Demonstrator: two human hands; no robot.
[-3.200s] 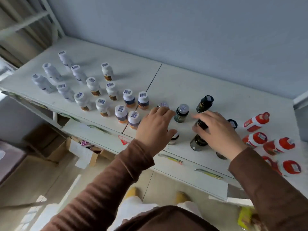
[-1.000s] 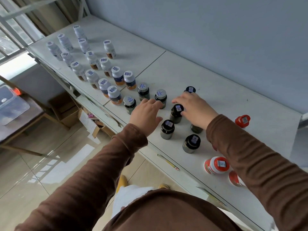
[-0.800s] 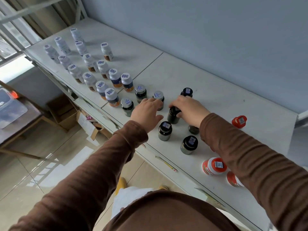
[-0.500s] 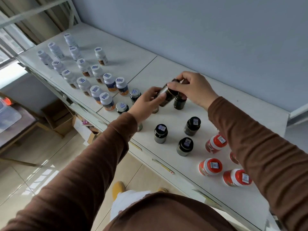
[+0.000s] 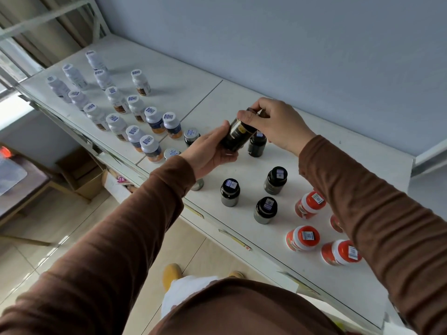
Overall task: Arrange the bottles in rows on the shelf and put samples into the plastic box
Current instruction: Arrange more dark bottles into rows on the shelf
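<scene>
A dark bottle [image 5: 236, 134] is held tilted above the white shelf [image 5: 242, 93]. My left hand [image 5: 209, 151] grips its body from below. My right hand [image 5: 275, 122] pinches its cap end from above. Right behind it stands another dark bottle [image 5: 257, 145]. Three black-capped bottles [image 5: 266, 210] stand at the front middle. White-capped bottles [image 5: 116, 117] form rows on the left. Red-capped bottles [image 5: 303, 238] sit on the right, partly hidden by my right sleeve.
A blue wall runs along the back of the shelf. Cardboard boxes [image 5: 82, 172] sit on the floor under the shelf's left part. A clear plastic box [image 5: 9, 170] rests on a low table at the far left. A silver-capped bottle [image 5: 191, 136] stands beside my left hand.
Both hands left the bottles standing on the shelf. My right hand lifted one dark bottle, and my left hand came up to take hold of its body.
</scene>
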